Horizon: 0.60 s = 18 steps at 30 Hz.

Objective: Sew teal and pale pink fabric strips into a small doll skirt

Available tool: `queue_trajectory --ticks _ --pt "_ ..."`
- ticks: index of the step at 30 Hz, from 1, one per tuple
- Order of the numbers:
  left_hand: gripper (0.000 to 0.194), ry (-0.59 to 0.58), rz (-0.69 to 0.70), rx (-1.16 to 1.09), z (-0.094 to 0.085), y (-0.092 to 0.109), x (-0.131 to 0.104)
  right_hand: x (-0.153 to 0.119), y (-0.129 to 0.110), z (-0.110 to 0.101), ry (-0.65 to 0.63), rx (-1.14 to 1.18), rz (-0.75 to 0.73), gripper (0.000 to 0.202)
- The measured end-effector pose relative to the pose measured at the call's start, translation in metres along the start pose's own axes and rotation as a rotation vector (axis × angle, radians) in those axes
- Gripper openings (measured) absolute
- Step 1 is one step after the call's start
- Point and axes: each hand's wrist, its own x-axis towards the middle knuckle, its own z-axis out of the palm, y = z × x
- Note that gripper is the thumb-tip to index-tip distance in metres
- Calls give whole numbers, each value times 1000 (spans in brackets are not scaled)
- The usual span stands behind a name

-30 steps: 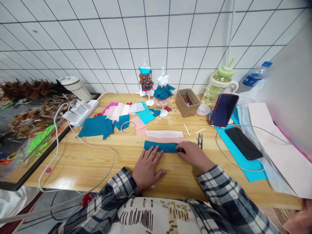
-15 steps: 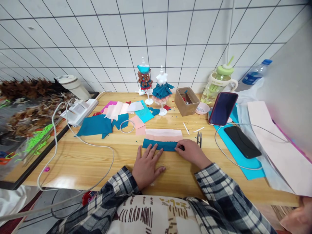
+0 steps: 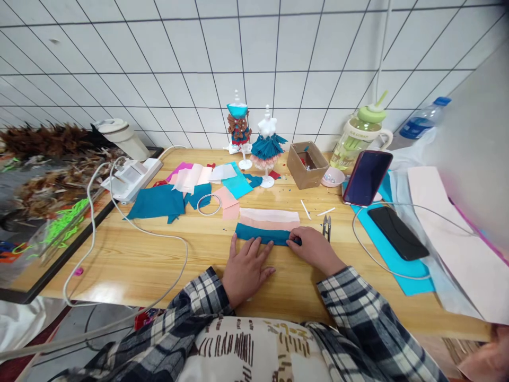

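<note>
A teal fabric strip lies flat before me, just below a pale pink strip. My left hand rests palm down with fingers spread, its fingertips on the teal strip's lower edge. At the strip's right end my right hand is closed, thumb and fingers pinching the teal fabric. Small scissors lie right of that hand. Farther back, a small white dress form wears a teal and pink ruffled skirt, and another form carries a brown and teal outfit.
Fabric scraps and a ring lie at left, near a white cable and power strip. Behind are a cardboard box and a bead bowl. Phones and a jug are at right.
My left hand has shifted slightly right along the teal strip's lower edge, its fingers less spread. My right hand keeps its pinch at the right end. The view has shifted slightly.
</note>
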Motion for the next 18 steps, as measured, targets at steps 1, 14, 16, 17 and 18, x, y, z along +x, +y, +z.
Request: queue_trajectory --ticks 1,14,16,17,18 --pt "57 1 -5 8 0 0 0 0 1 0 3 3 -5 12" --pt "61 -83 102 -45 11 -7 6 -11 17 -4 29 49 24 23" --pt "62 -88 106 -50 9 -8 5 -11 15 -4 29 53 28 24" --pt "61 -88 108 -47 9 -8 4 -10 14 -4 31 60 27 25" --pt "61 -86 110 -41 9 -8 3 -10 13 -4 35 68 26 27"
